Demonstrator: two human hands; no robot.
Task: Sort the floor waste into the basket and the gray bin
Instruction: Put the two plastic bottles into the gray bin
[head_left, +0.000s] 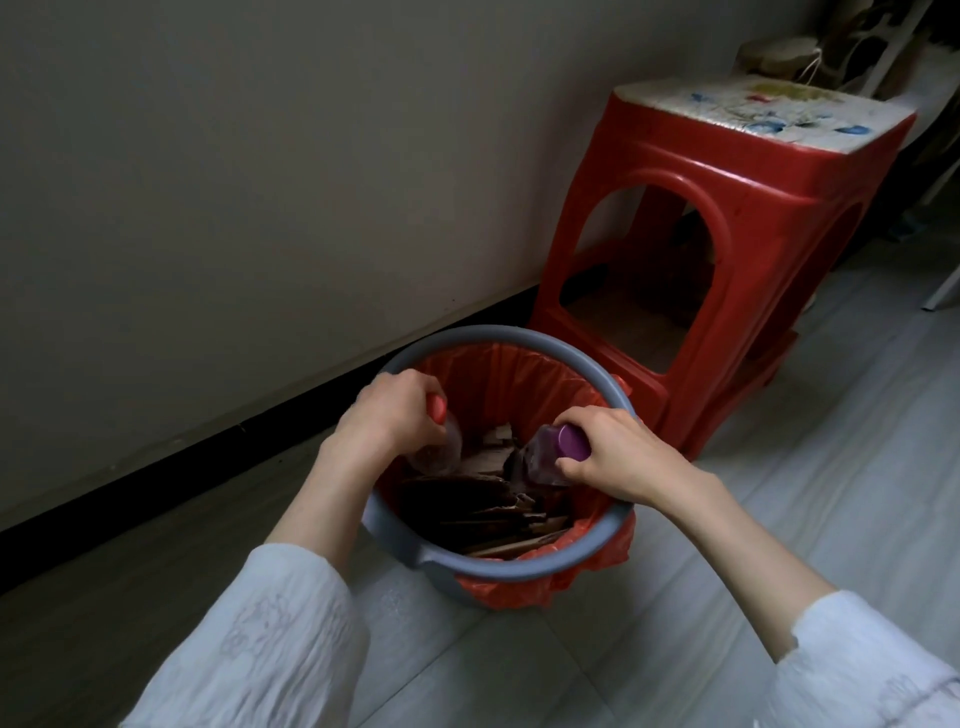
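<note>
The gray bin stood on the floor close to the wall's dark baseboard, lined with a red bag whose edge spilled over the near rim. Inside lay a heap of brown cardboard scraps, piled toward the near side. Both hands were over the bin's mouth, each holding 1 bottle with the cap end up. The left hand, at the far-left part of the rim, had its fingers curled tightly round the neck of a clear plastic bottle with a red cap, whose body hung down into the bin. The right hand, at the right part of the rim, was curled round the top of a clear bottle with a purple cap; the fingers wrapped the cap and the thumb pressed below it, the bottle tilting inward over the cardboard. White sleeves covered both forearms to below the wrists. Just beyond the bin's far-right edge stood a red plastic stool with a worn patterned seat, against the wall.
</note>
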